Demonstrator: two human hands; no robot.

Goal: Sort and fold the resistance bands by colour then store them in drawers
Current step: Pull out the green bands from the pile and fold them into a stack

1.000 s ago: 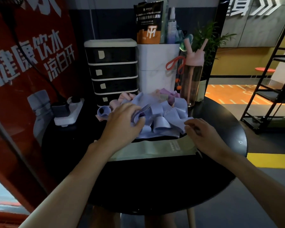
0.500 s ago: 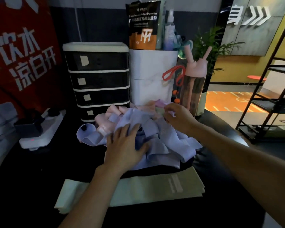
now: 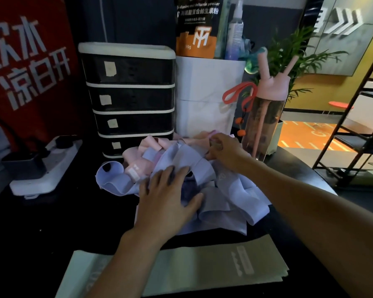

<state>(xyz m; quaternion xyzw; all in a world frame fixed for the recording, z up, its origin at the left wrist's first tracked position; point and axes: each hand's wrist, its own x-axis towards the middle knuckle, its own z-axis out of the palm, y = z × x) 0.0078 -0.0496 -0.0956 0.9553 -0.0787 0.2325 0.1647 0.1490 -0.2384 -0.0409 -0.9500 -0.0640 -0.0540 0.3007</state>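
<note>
A tangled heap of lavender resistance bands [image 3: 230, 196] and pink bands [image 3: 142, 160] lies on the black round table [image 3: 52, 229]. My left hand [image 3: 170, 198] rests flat on the lavender bands, fingers spread. My right hand [image 3: 222, 149] reaches to the back of the heap and pinches a band there; its colour is hard to tell. Flat green bands [image 3: 192, 269] lie stacked at the table's near edge. A black drawer unit [image 3: 129, 97] with several closed drawers, each bearing a small label, stands behind the heap.
A white container [image 3: 205, 95] holding a pouch and spray bottle stands right of the drawers. A pink-lidded water bottle [image 3: 265, 117] is close beside my right hand. A white power strip [image 3: 45, 168] lies at the left. A metal rack [image 3: 357, 117] stands off the table, right.
The view has come closer to the heap. My right hand left the green bands and reached to the back of the heap. My left hand flattened onto the lavender bands.
</note>
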